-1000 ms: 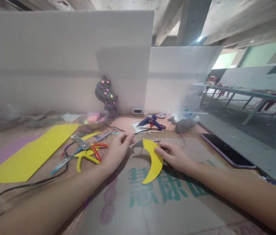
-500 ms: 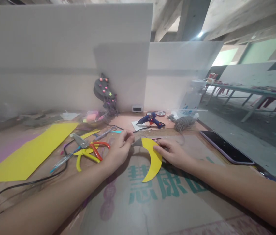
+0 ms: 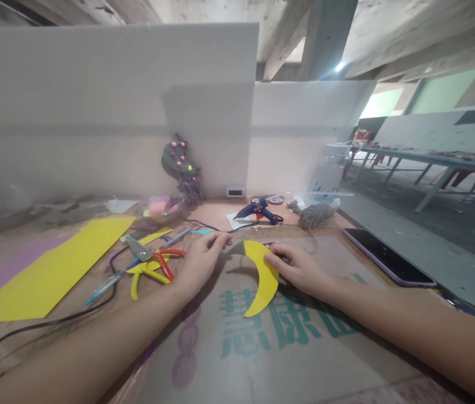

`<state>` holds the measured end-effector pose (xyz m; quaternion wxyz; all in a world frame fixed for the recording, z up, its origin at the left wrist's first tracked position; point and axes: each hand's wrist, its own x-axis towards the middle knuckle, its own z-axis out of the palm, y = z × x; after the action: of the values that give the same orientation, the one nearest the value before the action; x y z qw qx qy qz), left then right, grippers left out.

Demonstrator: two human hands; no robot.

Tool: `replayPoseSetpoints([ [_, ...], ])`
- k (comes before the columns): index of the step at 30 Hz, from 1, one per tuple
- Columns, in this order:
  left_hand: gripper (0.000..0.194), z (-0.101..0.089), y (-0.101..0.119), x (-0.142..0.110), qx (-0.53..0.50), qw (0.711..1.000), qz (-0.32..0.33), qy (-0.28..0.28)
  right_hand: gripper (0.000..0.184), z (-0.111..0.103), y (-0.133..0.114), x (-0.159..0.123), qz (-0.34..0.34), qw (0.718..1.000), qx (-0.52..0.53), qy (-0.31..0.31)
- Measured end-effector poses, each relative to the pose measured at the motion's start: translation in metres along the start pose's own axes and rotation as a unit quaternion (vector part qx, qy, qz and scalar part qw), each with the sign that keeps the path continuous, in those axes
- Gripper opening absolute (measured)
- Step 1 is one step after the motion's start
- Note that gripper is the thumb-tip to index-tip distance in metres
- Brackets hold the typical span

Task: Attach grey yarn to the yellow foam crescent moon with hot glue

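A yellow paper crescent (image 3: 264, 280) is upright over the cardboard, its upper tip covered in something grey that looks like wound yarn. My right hand (image 3: 294, 264) pinches its outer edge between thumb and fingers. My left hand (image 3: 207, 255) is closed, thumb against fingers, beside the grey tip (image 3: 236, 248); what sits in that pinch is too small to make out. Behind lies a ball of grey yarn (image 3: 316, 215), a loose strand trailing toward me. A blue glue gun (image 3: 260, 210) rests on a white sheet beyond my hands.
Scissors (image 3: 153, 261) with red and yellow handles, a pen (image 3: 113, 283), a yellow sheet (image 3: 60, 269) and a black cable (image 3: 52, 321) lie left. A phone (image 3: 388, 255) lies right. A grey crescent decoration with colored balls (image 3: 180, 163) leans against the white board (image 3: 106, 73).
The view has tilted up slightly, so the tabletop things sit a little lower. Both hands keep nearly the same places, and the crescent is still in my right hand.
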<state>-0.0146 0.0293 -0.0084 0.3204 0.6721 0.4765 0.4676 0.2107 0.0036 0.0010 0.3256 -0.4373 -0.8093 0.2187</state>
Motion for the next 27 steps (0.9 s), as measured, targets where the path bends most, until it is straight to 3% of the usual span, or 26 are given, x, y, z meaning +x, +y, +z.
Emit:
replayPoseSetpoints([
  [7, 0.028, 0.001, -0.004, 0.000, -0.028, 0.999, -0.027, 0.003, 0.033, 0.003, 0.006, 0.000, 0.001, 1.000, -0.009, 0.003],
  [13, 0.030, 0.002, 0.008, -0.007, -0.017, 0.999, 0.027, -0.021, 0.033, 0.003, 0.006, 0.000, 0.006, 1.000, -0.010, -0.005],
  [18, 0.029, 0.002, 0.020, -0.011, 0.030, 0.998, 0.027, -0.049, 0.033, 0.003, 0.006, 0.000, 0.010, 1.000, -0.017, -0.011],
  [27, 0.032, 0.002, 0.016, -0.010, 0.039, 0.996, 0.056, -0.057, 0.034, 0.005, 0.009, 0.001, -0.003, 1.000, -0.014, -0.025],
])
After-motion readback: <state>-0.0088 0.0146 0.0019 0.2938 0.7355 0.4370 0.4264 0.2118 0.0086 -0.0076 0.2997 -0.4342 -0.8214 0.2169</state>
